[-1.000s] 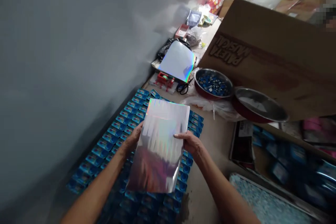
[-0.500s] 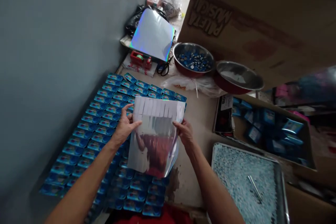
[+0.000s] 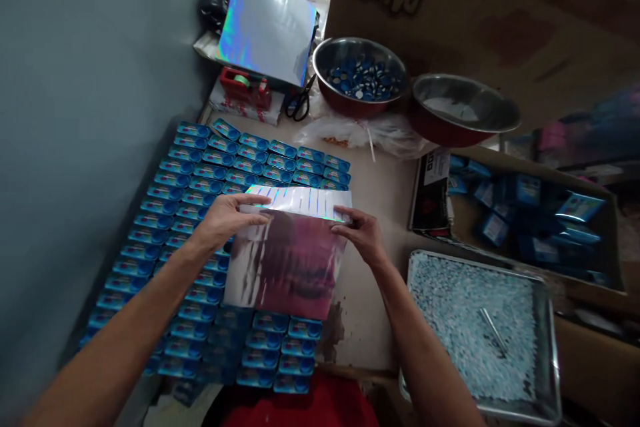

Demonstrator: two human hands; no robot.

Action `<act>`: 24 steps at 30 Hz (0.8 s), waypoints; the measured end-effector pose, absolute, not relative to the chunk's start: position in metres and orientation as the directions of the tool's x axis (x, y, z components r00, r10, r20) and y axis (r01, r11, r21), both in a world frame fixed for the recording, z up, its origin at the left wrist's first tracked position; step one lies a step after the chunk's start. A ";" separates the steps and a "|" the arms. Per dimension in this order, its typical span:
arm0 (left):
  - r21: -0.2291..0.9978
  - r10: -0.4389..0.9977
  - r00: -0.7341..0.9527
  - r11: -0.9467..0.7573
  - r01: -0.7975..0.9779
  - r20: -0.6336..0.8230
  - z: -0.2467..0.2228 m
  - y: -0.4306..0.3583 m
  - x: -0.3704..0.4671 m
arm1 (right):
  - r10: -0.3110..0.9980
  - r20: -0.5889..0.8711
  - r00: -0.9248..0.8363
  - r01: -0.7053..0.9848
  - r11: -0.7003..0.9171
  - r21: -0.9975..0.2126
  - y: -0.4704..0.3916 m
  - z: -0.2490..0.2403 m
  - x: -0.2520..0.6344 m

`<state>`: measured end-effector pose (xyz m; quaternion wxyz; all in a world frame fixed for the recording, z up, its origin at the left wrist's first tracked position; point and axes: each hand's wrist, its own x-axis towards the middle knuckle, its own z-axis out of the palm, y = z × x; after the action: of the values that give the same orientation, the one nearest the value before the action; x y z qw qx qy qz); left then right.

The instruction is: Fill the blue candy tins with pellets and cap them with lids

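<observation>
Between my two hands is a shiny silver sheet [image 3: 290, 267], its top part bent or folded and marked with a row of slits. My left hand [image 3: 227, 217] pinches its upper left edge between thumb and fingers. On the upper right edge, my right hand [image 3: 361, 230] pinches it the same way. The sheet reflects red and pink. Below it lie rows of small blue printed packs [image 3: 170, 180] on the table, partly hidden by the sheet and my left arm.
Behind stand a bowl of blue-and-silver round pieces [image 3: 363, 80] and a second metal bowl [image 3: 465, 103]. Scissors [image 3: 299, 105], a red tape dispenser [image 3: 245, 88] and a holographic sheet [image 3: 270, 20] lie back left. At right are a carton of blue packs [image 3: 435, 197] and a tray of pale blue bits [image 3: 470, 320].
The silver sheet has tilted, so its slit top part looks foreshortened and its lower face reflects more pink. My fingers now reach over its top edge. The camera view has shifted.
</observation>
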<state>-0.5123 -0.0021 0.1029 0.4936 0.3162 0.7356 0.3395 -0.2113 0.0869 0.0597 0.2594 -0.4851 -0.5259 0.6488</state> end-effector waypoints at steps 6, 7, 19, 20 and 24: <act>0.786 0.870 -0.444 0.423 0.451 -0.214 0.135 -0.020 -0.498 | 0.956 -0.039 -0.292 0.414 0.089 -0.906 0.077 0.104 -0.203; 0.746 0.894 -0.440 0.350 0.567 -0.085 0.150 -0.024 -0.497 | 0.947 -0.023 -0.322 0.409 0.117 -0.905 0.077 0.117 -0.200; 0.797 0.885 -0.244 0.464 0.386 -0.397 0.095 -0.028 -0.481 | 0.690 -0.209 -0.693 0.699 0.571 -0.431 0.105 0.113 -0.231; 0.807 0.877 -0.263 0.475 0.349 -0.402 0.082 -0.029 -0.479 | 0.660 -0.148 -0.737 0.655 0.642 -0.398 0.099 0.101 -0.246; 0.806 0.810 -0.350 0.556 0.205 -0.470 0.068 -0.038 -0.474 | 0.515 -0.120 -0.849 0.510 0.740 -0.439 0.083 0.060 -0.287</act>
<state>-0.4744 -0.0379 0.0677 0.4596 0.3374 0.7528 0.3291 -0.2870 0.0834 0.0598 0.0047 -0.2749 -0.9326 0.2338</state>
